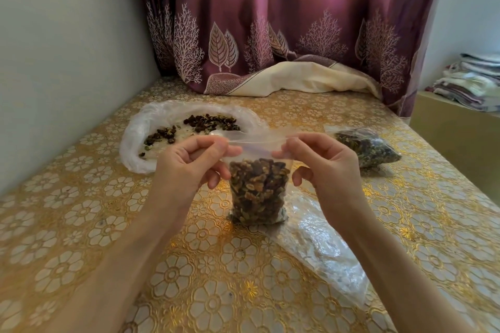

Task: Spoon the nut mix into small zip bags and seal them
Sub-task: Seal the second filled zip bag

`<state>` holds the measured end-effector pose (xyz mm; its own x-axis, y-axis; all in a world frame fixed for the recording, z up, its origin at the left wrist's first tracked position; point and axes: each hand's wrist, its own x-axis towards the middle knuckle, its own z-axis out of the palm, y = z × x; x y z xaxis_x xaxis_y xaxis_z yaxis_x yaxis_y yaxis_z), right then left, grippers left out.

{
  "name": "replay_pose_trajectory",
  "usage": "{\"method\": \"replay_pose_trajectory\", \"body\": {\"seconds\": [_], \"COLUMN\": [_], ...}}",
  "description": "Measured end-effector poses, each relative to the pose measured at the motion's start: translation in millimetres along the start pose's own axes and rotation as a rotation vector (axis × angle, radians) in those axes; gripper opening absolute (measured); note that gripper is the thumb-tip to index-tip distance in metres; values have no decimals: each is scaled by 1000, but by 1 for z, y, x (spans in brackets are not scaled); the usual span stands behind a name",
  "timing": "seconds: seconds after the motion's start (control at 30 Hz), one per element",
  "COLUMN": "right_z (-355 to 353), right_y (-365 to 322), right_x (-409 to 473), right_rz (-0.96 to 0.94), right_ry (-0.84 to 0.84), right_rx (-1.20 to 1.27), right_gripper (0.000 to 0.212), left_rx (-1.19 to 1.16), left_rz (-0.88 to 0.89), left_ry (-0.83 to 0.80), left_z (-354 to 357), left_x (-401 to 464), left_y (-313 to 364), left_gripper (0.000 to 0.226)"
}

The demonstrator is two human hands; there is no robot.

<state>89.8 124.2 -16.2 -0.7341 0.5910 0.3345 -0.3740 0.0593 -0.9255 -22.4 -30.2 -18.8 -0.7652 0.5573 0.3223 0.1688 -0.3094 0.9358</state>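
Head view: small zip bag (257, 192) stands upright mid-table, bottom on the gold floral tablecloth (81, 238), packed with nut mix to just under the strip. Left hand (189, 167) pinches the zip strip at its left end, thumb and forefinger curled on it. Right hand (322, 167) pinches the right end the same way. Strip is stretched between them; can't tell if it's sealed.

Edges: wall runs tight along the table's left side. Curtain (270, 35) closes off the far edge, its hem spilling onto the table. Right table edge drops to a lower ledge.

Open plastic sheet (140, 149) with leftover nut mix (208, 120) sits far left near the wall. A filled bag (370, 149) lies far right, near the edge. Empty clear bags (324, 251) lie just right of the standing bag, touching its base. Near-left tablecloth is open room.
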Motion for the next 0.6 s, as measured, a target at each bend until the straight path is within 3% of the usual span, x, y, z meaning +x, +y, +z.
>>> {"method": "replay_pose_trajectory", "body": {"seconds": [0.3, 0.6], "right_z": [-2, -1], "right_y": [2, 1], "right_x": [1, 4], "right_rz": [-51, -88], "right_ry": [-1, -118], "right_rx": [-49, -125], "right_gripper": [6, 6], "left_rx": [90, 157], "left_rz": [84, 95], "left_ry": [7, -56], "left_z": [0, -1], "left_x": [0, 4], "left_y": [2, -1], "left_gripper": [15, 7]}}
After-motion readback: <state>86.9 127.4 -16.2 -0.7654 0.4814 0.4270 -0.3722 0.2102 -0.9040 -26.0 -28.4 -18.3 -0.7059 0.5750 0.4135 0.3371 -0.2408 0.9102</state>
